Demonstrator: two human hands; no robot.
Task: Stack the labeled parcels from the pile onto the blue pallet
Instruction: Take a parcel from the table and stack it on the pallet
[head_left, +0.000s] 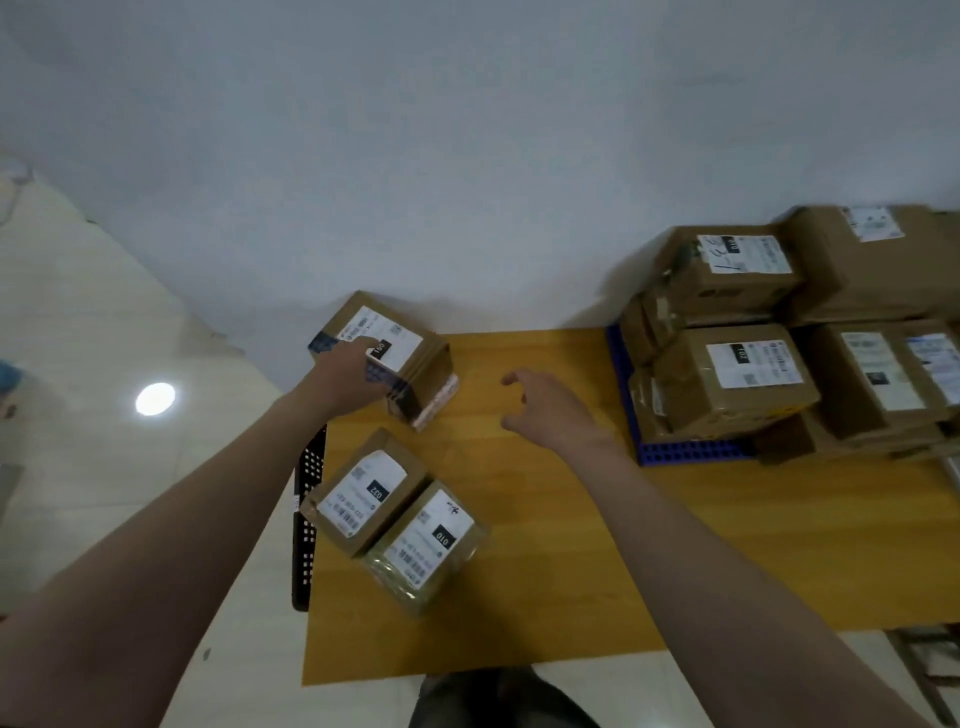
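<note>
At the left edge of the bench (571, 545), just past a black perforated panel (306, 519), lies what is left of your pile: three labeled parcels. The parcel marked 032 (363, 493) and the parcel marked 010 (431, 545) sit side by side, touching, near your edge of the bench, and neither has a hand on it. Beyond them, close to the wall, is the far parcel (400, 332). Your left hand (358, 374) grips its near corner, thumb on the label and fingers down the side. It looks tilted, so I judge it is just being lifted, though I cannot tell whether it has left the bench.

Your right hand (550, 410) hovers over the bare middle of the bench, well apart from the left, with fingers spread, loosely curled and holding nothing. It seems ready to take the parcel's other side.

To the right, the blue pallet (675, 453) already carries the stacked parcels (737, 379), at least two layers high, labels up and packed against each other. Only its front and left rim shows.

By my reckoning you are well past halfway. Most parcels are stacked, one is in hand and two wait. The pallet's right part runs out of view, so I cannot say how much room remains.
</note>
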